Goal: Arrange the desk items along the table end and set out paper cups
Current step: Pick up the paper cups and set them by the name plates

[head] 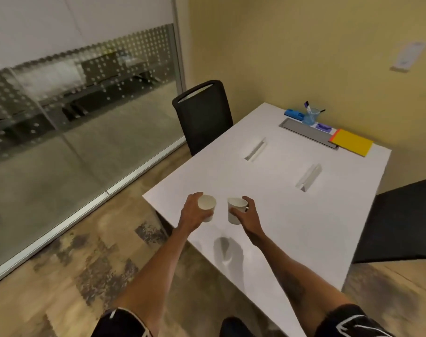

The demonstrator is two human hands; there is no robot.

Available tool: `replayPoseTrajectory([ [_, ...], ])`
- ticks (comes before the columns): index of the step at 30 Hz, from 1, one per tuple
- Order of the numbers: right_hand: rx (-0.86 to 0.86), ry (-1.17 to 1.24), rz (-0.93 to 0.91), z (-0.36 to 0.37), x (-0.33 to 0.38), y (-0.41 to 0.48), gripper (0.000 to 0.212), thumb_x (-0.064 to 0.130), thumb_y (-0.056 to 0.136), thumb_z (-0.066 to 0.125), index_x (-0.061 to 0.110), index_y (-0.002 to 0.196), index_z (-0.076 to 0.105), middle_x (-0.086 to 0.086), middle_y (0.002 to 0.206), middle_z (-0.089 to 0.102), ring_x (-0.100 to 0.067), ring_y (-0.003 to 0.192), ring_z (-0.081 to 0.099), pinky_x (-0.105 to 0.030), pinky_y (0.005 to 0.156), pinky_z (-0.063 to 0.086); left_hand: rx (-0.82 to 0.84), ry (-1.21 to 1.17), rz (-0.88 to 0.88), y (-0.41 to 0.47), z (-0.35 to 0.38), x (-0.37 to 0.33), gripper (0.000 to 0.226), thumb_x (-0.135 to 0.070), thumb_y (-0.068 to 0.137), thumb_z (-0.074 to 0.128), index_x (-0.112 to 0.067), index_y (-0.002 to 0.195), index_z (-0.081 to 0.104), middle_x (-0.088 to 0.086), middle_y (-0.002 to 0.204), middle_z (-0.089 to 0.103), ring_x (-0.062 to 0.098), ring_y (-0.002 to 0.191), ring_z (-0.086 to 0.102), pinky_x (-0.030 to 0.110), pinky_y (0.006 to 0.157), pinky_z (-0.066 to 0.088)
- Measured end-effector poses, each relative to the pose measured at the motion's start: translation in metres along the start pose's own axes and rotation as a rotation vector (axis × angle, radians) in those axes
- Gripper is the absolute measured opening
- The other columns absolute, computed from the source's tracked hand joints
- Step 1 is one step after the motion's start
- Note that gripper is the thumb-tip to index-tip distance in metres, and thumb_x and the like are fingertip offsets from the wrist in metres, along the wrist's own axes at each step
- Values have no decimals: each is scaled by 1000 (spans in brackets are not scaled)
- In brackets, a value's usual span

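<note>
Left hand (192, 214): fingers wrapped around the left white paper cup (207, 205), thumb on its far-left side; the cup is tilted, its open mouth facing up toward the camera.
Right hand (247, 215): fingers closed around the right white paper cup (236, 210), thumb on the near side, other fingers on the far-right side; the cup is close to upright.
Cup location: both cups are at the near left corner of the white rectangular table (292, 215), just beside each other and not touching. Whether either base rests on the tabletop cannot be told.
Table centre: two narrow rectangular slots (255, 150) cut into the top, one left, one right, well apart from the cups.
Far table end: a grey flat rectangular tray (302, 130) lies along the edge by the yellow wall.
Behind the tray: a blue plastic block (293, 113) at the far left, a clear blue-tinted plastic cup holding markers (310, 116) beside it, a small purple object (323, 127) to the right.
Right of the tray: a yellow rectangular pad with an orange edge (351, 143), overlapping the tray's right end.
Seating: a black mesh-back chair (203, 115) at the far left side of the table; a second dark chair (401, 220) at the right side.
</note>
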State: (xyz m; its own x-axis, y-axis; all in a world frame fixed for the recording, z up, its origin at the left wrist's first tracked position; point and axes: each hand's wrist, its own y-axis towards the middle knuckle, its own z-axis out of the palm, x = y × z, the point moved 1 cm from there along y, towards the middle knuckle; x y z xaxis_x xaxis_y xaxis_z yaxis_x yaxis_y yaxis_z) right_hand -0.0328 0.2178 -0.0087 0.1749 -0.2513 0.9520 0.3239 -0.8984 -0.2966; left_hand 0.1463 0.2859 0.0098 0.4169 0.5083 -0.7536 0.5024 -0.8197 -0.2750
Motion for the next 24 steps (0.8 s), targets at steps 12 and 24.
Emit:
replayPoseTrajectory([
  [12, -299, -107, 72, -66, 1, 70, 51, 12, 85, 73, 7, 128, 48, -8, 131, 46, -22, 122, 50, -43, 111, 42, 238, 54, 164, 108, 63, -65, 79, -28, 80, 78, -22, 148, 39, -1, 148, 41, 23, 136, 47, 29, 105, 37],
  [24, -537, -176, 233, -152, -5, 149, 77, 20, 85, 74, 8, 149, 35, -11, 151, 37, -29, 141, 39, -40, 117, 33, 457, 269, 310, 206, 155, -160, 75, -32, 80, 76, -23, 146, 41, -4, 144, 46, 23, 132, 50, 35, 105, 42],
])
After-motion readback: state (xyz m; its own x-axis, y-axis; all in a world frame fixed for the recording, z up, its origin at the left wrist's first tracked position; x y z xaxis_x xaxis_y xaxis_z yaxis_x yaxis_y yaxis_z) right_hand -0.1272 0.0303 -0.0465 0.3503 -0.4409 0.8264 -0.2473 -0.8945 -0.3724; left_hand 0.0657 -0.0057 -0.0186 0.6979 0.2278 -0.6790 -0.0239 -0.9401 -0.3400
